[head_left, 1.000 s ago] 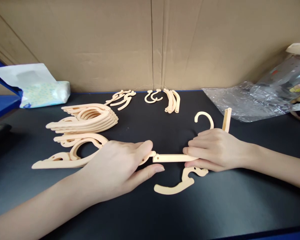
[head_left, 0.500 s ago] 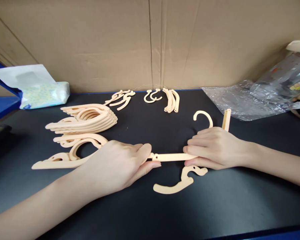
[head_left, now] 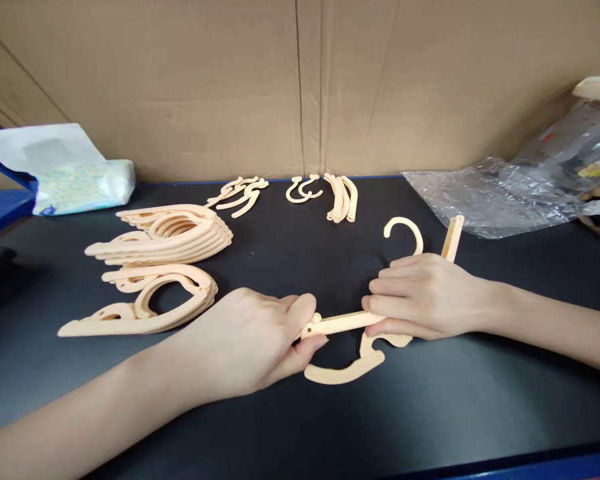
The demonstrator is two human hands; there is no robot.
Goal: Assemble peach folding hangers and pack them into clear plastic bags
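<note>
The left hand [head_left: 260, 343] is closed in a pinch, thumb against curled fingers, on the near end of a cream folding-hanger arm [head_left: 343, 324]. The right hand [head_left: 425, 297] is curled over the arm's other end; a hanger hook [head_left: 405, 227] and a straight strut [head_left: 453, 239] stick out beyond its knuckles. A curved jointed hanger piece [head_left: 343, 375] lies just below the right hand's fingers; whether it joins the held hanger cannot be told.

Beyond the left wrist lie a small group of folded hangers [head_left: 130, 327] and, farther off, a taller stack [head_left: 200, 243]. Well ahead of both hands, along the cardboard [head_left: 205, 87], are loose curved pieces [head_left: 249, 202], hooks [head_left: 291, 195] and slim arms [head_left: 351, 200].

Far left, a soft tissue pack [head_left: 85, 190] has a white sheet [head_left: 45, 148] protruding. Beyond the right hand are a crumpled clear bag [head_left: 480, 203] and a clear plastic container [head_left: 565, 143], its contents unclear.
</note>
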